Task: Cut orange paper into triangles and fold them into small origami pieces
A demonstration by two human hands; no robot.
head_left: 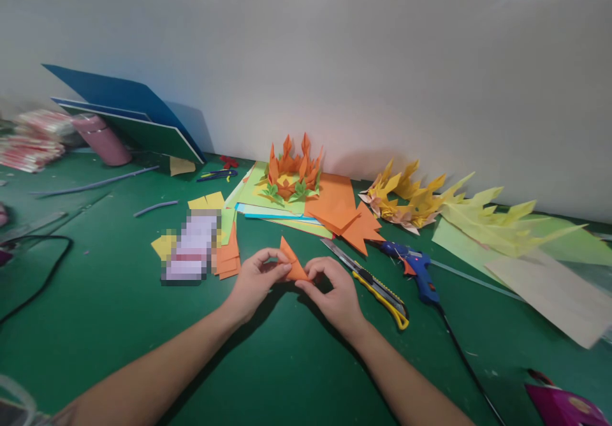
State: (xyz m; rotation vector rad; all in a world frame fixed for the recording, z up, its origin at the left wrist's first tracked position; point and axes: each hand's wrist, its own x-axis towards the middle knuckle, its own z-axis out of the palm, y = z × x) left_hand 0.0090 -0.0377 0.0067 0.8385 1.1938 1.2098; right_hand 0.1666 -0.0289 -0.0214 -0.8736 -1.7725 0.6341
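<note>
A small piece of folded orange paper (291,261), triangular with its tip pointing up and away, is held just above the green table. My left hand (261,279) pinches its left side between thumb and fingers. At its lower right corner, my right hand (333,289) grips the paper the same way. Left of my hands lie small orange paper squares (227,259) in a loose stack, beside a blurred-out pale object (194,246). A yellow utility knife (370,282) with its blade out rests to the right of my right hand.
A blue glue gun (417,269) with a cord lies right of the knife. Behind stand an orange folded-paper crown (294,171), a yellow one (404,198) and pale yellow paper spikes (497,219). A pink bottle (101,139) leans near blue boards (124,104) at the left.
</note>
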